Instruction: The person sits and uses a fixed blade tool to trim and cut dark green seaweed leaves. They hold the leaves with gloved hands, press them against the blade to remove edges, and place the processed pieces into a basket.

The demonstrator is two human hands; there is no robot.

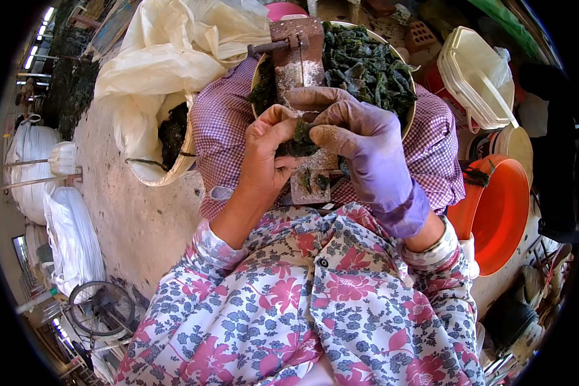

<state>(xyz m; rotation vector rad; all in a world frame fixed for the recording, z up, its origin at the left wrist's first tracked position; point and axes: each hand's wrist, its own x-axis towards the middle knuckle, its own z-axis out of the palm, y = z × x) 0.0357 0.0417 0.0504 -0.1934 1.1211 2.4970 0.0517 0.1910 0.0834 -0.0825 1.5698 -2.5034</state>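
My bare left hand (pixel 266 147) pinches one side of a small dark green, leafy piece that looks like seaweed (pixel 303 139). My right hand (pixel 374 137), in a soiled purple rubber glove, has its fingertips at the other side of the same piece. Just beyond the fingers stands a rusty metal fixture (pixel 289 41) with a slot, a side bolt and pale grains on it. Below the hands, a small pale plate (pixel 310 192) carries green scraps. A round tub, its rim (pixel 411 108) showing between my knees, holds a heap of dark green leaves (pixel 366 65).
To the left, a cream sack (pixel 140 72) stands open with dark matter inside. An orange bucket (pixel 499 217) lies tipped at the right, near stacked white square pails (pixel 473 77). White bulk sacks (pixel 72 236) and a wheel (pixel 101 309) are at far left.
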